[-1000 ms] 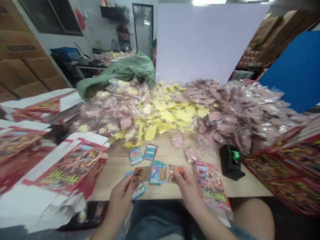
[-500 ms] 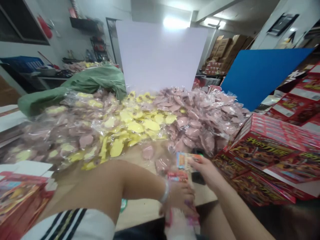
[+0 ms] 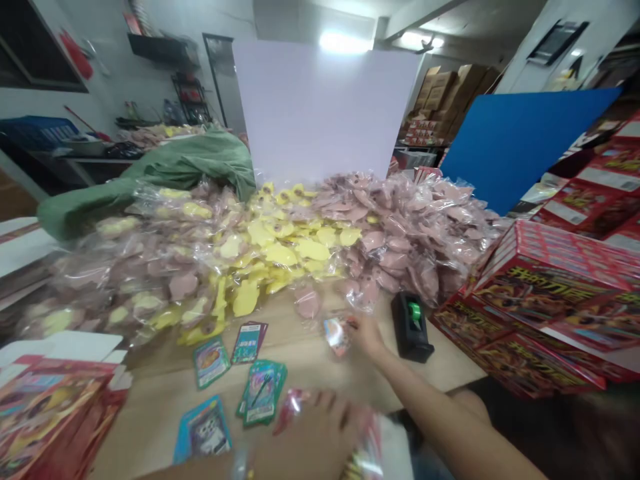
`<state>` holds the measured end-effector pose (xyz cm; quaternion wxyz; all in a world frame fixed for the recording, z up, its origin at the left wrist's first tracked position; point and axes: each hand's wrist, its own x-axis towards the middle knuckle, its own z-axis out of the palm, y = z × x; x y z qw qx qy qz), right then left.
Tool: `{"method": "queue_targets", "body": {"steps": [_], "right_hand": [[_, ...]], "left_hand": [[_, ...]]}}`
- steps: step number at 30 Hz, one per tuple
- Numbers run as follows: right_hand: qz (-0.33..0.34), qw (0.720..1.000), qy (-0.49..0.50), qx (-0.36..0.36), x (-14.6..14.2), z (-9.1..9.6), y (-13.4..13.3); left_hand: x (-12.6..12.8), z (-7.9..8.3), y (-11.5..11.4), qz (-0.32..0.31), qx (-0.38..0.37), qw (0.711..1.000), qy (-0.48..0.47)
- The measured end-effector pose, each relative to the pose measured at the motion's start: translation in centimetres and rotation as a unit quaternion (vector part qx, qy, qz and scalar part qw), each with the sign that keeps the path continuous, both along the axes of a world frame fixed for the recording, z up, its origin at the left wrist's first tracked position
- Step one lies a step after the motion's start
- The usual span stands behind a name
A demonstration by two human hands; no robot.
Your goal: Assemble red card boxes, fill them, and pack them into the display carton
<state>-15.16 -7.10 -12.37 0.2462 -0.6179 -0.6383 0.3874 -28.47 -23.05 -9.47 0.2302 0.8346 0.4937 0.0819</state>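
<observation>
Nearest, the left hand (image 3: 320,430) lies back-upward to the right of the green card pile (image 3: 263,392), its forearm coming in low beneath the pile with a band (image 3: 241,463) at the wrist; the hand is blurred and covers part of a red printed packet (image 3: 369,443), so whether its grip is closed on that, I cannot tell. Blue-edged cards (image 3: 203,430) lie left of the green pile and nearer. The right forearm slants in from the right, and the right hand (image 3: 366,335) is beyond and right of the pile, fingers bent leftward, its grip narrow, pinching a picture card (image 3: 338,335) above the table (image 3: 310,367). Behind the pile, to the left, lie a single green-edged card (image 3: 211,362) and a few overlapping cards (image 3: 247,342). Well to its right and farther back stands a black tape dispenser (image 3: 410,327). Farther still, bagged yellow pieces (image 3: 280,253) lie straight behind the pile, bagged pink pieces (image 3: 395,247) behind and right.
</observation>
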Motion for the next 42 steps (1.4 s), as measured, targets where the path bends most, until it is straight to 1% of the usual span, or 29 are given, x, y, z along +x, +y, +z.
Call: {"method": "queue_targets", "body": {"steps": [1,3,5,7,9,11,13,15,17,19,21,22,23,25,26,27,28,29,31,33,34,35,36,37,38,39,40,41,42], "right_hand": [[0.000,1.000,0.019,0.001,1.1,1.1,-0.3],[0.002,0.998,0.066,0.009,3.5,3.4,-1.9],[0.023,0.994,0.108,0.020,5.4,5.2,-4.6],[0.043,0.994,0.078,0.059,6.5,6.5,-7.5],[0.042,0.992,-0.048,0.110,6.8,7.4,-9.7],[0.038,0.973,-0.178,0.145,6.5,8.2,-10.8],[0.057,0.967,-0.201,0.146,6.0,9.1,-10.9],[0.099,0.982,-0.112,0.116,5.6,9.9,-10.4],[0.165,0.986,0.024,0.026,5.6,10.5,-9.5],[0.237,0.960,0.121,-0.089,5.9,10.6,-8.7],[0.279,0.942,0.131,-0.135,6.1,10.5,-8.3],[0.275,0.947,0.109,-0.123,6.1,10.3,-8.3],[0.246,0.962,0.077,-0.089,5.9,10.1,-8.5],[0.143,0.990,0.022,-0.002,5.4,9.7,-9.3],[0.098,0.995,0.010,0.031,5.0,9.6,-9.9],[0.079,0.995,0.008,0.054,4.7,9.6,-10.5],[0.088,0.994,0.016,0.063,4.4,9.5,-11.0],[0.122,0.990,0.036,0.056,4.1,9.5,-11.5],[0.215,0.971,0.101,-0.015,4.0,9.6,-12.0],[0.289,0.932,0.167,-0.143,4.3,9.8,-12.1],[0.316,0.911,0.182,-0.194,4.7,9.9,-12.0],[0.323,0.905,0.181,-0.211,5.1,10.1,-11.9],[0.297,0.922,0.169,-0.181,5.6,10.3,-11.9],[0.236,0.953,0.154,-0.114,6.1,10.4,-12.0],[0.149,0.978,0.144,-0.031,6.6,10.4,-12.2],[0.053,0.988,0.143,0.032,7.0,10.3,-12.6],[-0.022,0.985,0.160,0.052,7.4,10.1,-13.2],[-0.058,0.978,0.197,0.023,7.7,9.8,-13.9],[-0.059,0.966,0.247,-0.042,8.0,9.4,-14.7]], "left_hand": [[-1.3,0.9,0.1,0.023,0.003,1.000,0.012],[-3.1,2.3,0.7,0.111,0.018,0.993,0.028],[-3.7,3.0,1.4,0.187,0.053,0.980,0.032],[-3.0,3.3,1.8,0.192,0.087,0.977,0.038],[-1.8,3.3,2.0,0.176,0.115,0.976,0.051],[-0.7,3.3,1.9,0.156,0.133,0.977,0.066],[0.3,3.5,1.8,0.141,0.147,0.977,0.071],[0.9,3.8,1.7,0.144,0.160,0.974,0.066],[1.3,4.0,1.8,0.159,0.175,0.970,0.050],[1.6,4.1,1.7,0.170,0.188,0.967,0.034],[1.8,3.8,1.4,0.169,0.189,0.967,0.025],[2.0,3.5,1.3,0.169,0.184,0.968,0.020],[2.2,3.2,1.1,0.172,0.177,0.969,0.014],[2.9,2.5,0.8,0.199,0.166,0.966,-0.007],[3.3,2.2,0.6,0.221,0.164,0.961,-0.021],[3.7,2.0,0.4,0.241,0.164,0.956,-0.036],[4.1,1.8,0.1,0.258,0.165,0.950,-0.054],[4.4,1.6,-0.2,0.268,0.161,0.947,-0.073],[4.5,1.5,-0.9,0.262,0.111,0.950,-0.128],[3.9,1.6,-1.5,0.215,-0.013,0.951,-0.221],[3.4,1.7,-1.7,0.178,-0.098,0.936,-0.286],[2.9,1.7,-1.9,0.140,-0.177,0.906,-0.358],[2.5,1.8,-2.0,0.114,-0.235,0.865,-0.429],[2.2,1.8,-2.2,0.107,-0.263,0.823,-0.491],[2.1,1.8,-2.4,0.122,-0.263,0.790,-0.541],[2.1,1.8,-2.7,0.150,-0.245,0.767,-0.574],[2.3,1.7,-3.1,0.181,-0.223,0.757,-0.588],[2.6,1.6,-3.5,0.209,-0.204,0.758,-0.583],[2.9,1.5,-3.9,0.231,-0.193,0.771,-0.561]]}}
